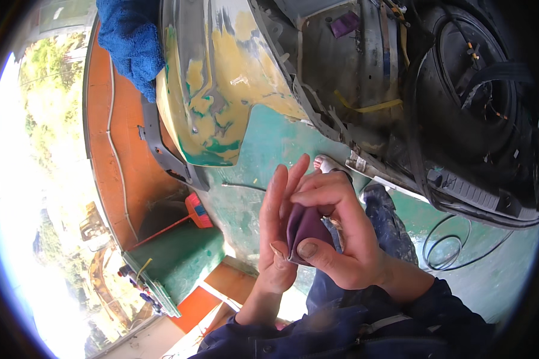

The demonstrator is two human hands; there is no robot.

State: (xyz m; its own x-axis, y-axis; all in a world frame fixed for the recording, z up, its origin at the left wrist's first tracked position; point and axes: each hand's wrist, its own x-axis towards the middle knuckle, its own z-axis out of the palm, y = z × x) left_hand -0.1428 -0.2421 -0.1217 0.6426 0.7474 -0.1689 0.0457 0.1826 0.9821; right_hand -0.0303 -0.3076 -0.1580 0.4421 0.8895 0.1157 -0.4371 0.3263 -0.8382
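Note:
A folded purple sheet (pixel 303 231), which looks like sandpaper, is in front of my body, between my two hands. My right hand (pixel 348 239) pinches it, the thumb flat on its near face and the fingers bent over its upper edge. Close against its left side is my left hand (pixel 275 221), fingers stretched upward and thumb near the sheet's lower corner. Whether the left palm touches the sheet is hidden. Beyond my hands lies a car body panel (pixel 227 72), patched with yellow filler, bare grey and green areas.
A blue towel (pixel 130 45) hangs over the panel's left end. Another purple piece (pixel 345 24) lies inside the dark car body (pixel 365 66). A coiled black hose (pixel 446 245) rests on the green floor at right. A red broom (pixel 196 210) lies at left.

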